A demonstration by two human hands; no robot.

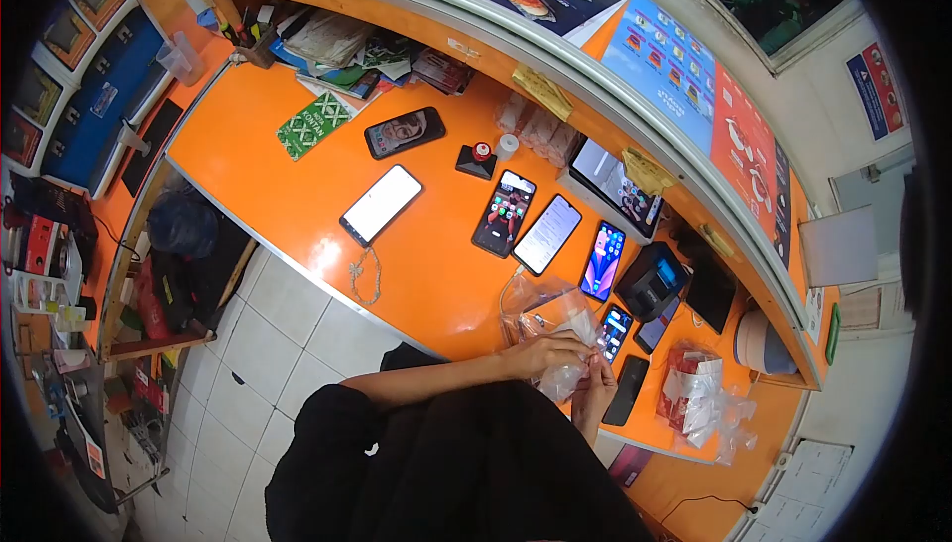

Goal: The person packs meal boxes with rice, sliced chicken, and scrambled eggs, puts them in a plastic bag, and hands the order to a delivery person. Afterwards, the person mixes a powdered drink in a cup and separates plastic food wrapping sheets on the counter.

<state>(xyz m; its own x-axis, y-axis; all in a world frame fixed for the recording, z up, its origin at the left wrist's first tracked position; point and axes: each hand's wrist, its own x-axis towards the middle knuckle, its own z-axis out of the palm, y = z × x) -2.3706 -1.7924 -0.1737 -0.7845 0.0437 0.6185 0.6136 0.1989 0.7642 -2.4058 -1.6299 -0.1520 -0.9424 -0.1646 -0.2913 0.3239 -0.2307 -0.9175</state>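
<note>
Both hands are together at the counter's near edge, over a crumpled clear plastic bag [563, 379]. My left hand [548, 352] comes in from the left, its fingers closed in a pinch on the bag. Close beside it, my right hand [595, 388] is raised with its fingertips also pinching the plastic. Something pale shows inside the bag, too unclear to name. Just beyond the fingers lies a lit smartphone [615, 329], and a dark phone [626, 389] lies to the right of my right hand.
On the orange counter [436, 294] lie several phones, including a white-screened one [382, 203] with a beaded strap. A tablet [617, 185], a card terminal [653, 279] and a red stamp [481, 152] stand further back. Another plastic bag [706, 403] with red-and-white contents sits right. A raised shelf edge [496, 41] borders the back.
</note>
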